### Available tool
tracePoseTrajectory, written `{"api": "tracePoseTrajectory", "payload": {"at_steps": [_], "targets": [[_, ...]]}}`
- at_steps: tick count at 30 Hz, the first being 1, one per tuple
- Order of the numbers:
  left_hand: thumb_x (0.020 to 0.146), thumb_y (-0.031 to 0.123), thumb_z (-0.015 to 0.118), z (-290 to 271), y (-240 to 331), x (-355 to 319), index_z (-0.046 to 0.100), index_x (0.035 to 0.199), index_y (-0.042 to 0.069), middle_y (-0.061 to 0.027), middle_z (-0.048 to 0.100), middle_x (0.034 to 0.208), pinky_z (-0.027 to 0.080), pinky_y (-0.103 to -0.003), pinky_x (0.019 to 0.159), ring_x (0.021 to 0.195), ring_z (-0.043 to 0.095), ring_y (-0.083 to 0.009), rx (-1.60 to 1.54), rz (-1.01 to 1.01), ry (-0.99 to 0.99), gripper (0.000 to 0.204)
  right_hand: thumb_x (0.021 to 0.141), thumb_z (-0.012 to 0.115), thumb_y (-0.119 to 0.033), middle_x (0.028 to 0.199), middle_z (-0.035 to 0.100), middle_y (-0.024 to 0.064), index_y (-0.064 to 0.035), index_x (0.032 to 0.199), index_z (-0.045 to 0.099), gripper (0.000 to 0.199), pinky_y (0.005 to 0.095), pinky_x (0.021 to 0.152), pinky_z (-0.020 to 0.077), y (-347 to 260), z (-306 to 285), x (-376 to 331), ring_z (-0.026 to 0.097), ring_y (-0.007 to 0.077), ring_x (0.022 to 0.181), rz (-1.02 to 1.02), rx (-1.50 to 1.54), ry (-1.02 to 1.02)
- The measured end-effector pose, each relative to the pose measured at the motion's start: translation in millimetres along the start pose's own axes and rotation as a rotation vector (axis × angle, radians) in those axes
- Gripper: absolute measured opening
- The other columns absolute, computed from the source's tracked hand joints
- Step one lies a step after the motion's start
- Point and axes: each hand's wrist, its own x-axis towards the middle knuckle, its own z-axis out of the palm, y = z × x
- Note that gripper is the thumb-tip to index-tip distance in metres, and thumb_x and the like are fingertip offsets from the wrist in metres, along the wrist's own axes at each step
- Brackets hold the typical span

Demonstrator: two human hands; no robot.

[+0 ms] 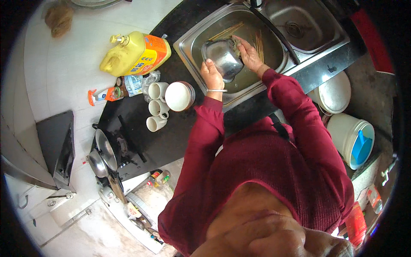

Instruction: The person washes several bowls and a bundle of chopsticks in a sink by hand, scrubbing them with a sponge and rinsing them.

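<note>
Over the left basin of the steel sink (195, 55), my left hand (212, 77) is closed on the near left rim of a shiny metal bowl (224, 60), which is tilted on its side. My right hand (251, 55) presses a rough, brownish-green scrubber (236, 46) against the bowl's right side; its fingers partly cover the scrubber. Below the bowl, cloudy water stands in the basin. Several wooden chopsticks (227, 31) lie in it at the back, with more (258, 45) beside my right hand.
Left of the sink stand stacked bowls (177, 96), white mugs (157, 107), a large yellow jug (137, 53) and a spray bottle (105, 95). A black faucet hose (278, 36) crosses the sink divider. Pans (107, 150) sit at the left; white buckets (349, 135) stand low at the right.
</note>
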Motion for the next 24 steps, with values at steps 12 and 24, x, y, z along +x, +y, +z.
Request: {"api": "tracePoseTrajectory", "payload": {"at_steps": [12,24], "targets": [[0.09,0.034,0.046,-6.4,-26.4,-2.2,0.05,0.084,0.006,0.0019,0.05,0.071,0.041,-0.025,0.057,0.064,0.046,-0.0082,-0.119,-0.131,-0.028,0.028,0.089,0.04,-0.026,0.108,0.056,0.0195,-0.0032,0.113,0.053,0.035,0.0369,0.087,0.0413,18.3,-0.2,-2.7,0.052,0.0353,0.101,0.062,-0.218,-0.009],[0.087,0.032,0.047,11.0,-94.2,22.0,0.054,0.083,0.0,-0.0172,0.057,0.072,0.043,-0.039,0.064,0.069,0.056,-0.0312,0.523,0.062,-0.63,0.033,0.086,0.049,-0.041,0.109,0.055,0.0102,-0.0054,0.121,0.046,0.05,0.0374,0.059,0.0532,3.6,-31.2,4.8,0.057,0.0217,0.09,0.737,-0.072,-0.131]]}}
